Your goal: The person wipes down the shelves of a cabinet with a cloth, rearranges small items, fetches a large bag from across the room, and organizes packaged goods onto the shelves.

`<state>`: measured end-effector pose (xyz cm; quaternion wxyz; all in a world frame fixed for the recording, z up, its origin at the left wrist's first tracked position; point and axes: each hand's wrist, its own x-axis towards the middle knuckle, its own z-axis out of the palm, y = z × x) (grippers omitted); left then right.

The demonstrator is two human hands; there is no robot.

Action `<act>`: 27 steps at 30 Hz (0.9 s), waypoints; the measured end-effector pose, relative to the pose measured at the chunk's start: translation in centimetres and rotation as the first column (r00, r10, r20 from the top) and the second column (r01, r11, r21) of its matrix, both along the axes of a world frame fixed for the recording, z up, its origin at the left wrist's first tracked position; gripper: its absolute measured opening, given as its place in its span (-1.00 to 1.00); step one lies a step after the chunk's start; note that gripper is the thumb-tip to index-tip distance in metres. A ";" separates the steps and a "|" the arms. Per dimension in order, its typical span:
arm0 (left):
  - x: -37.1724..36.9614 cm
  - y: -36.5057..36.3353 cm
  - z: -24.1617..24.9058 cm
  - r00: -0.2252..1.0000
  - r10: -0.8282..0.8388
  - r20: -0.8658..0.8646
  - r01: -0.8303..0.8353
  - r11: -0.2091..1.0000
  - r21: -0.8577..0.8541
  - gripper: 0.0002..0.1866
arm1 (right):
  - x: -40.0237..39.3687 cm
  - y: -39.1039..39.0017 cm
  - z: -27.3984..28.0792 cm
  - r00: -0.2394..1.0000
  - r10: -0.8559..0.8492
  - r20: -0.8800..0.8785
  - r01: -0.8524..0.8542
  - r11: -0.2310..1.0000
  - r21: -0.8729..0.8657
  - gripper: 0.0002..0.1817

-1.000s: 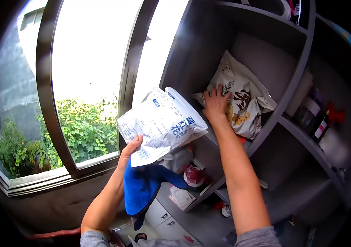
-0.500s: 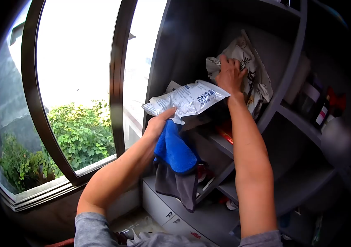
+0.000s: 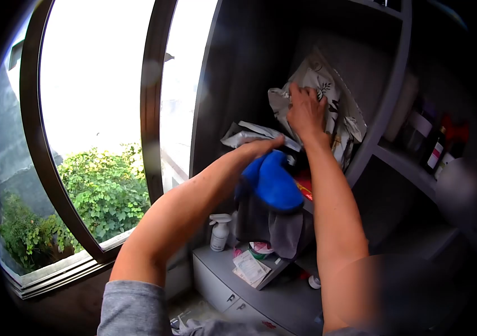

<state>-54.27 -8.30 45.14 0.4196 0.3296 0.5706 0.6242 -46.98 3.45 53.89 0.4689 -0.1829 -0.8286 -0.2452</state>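
Note:
My left hand (image 3: 266, 147) is closed at the front of the upper compartment, with a blue and grey cloth (image 3: 275, 182) hanging from it. A silver packet (image 3: 244, 136) lies nearly edge-on at that hand's fingers; whether they still grip it is hidden. Higher up, my right hand (image 3: 308, 112) has its fingers bent over a crumpled pale bag with dark leaf prints (image 3: 328, 84), which leans against the compartment's side. Something red (image 3: 305, 190) shows between the cloth and my right forearm.
A white spray bottle (image 3: 220, 232) and some papers (image 3: 250, 269) stand and lie on the lower ledge (image 3: 210, 266). Bottles (image 3: 435, 148) fill a shelf on the right. The upright shelf divider (image 3: 387, 101) runs beside my right arm, and a window frame (image 3: 151, 84) borders the left.
My left hand has moved right and inward with the cloth, and the silver packet has tilted from face-on to nearly edge-on. My right hand stays on the printed bag. The spray bottle and papers have come into view.

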 end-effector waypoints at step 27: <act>-8.6 3.2 -0.4 0.317 0.156 -0.935 0.076 0.979 0.189 -0.72 | 0.6 -2.5 -3.6 0.987 0.099 -0.123 -0.114 0.986 -0.122 -0.52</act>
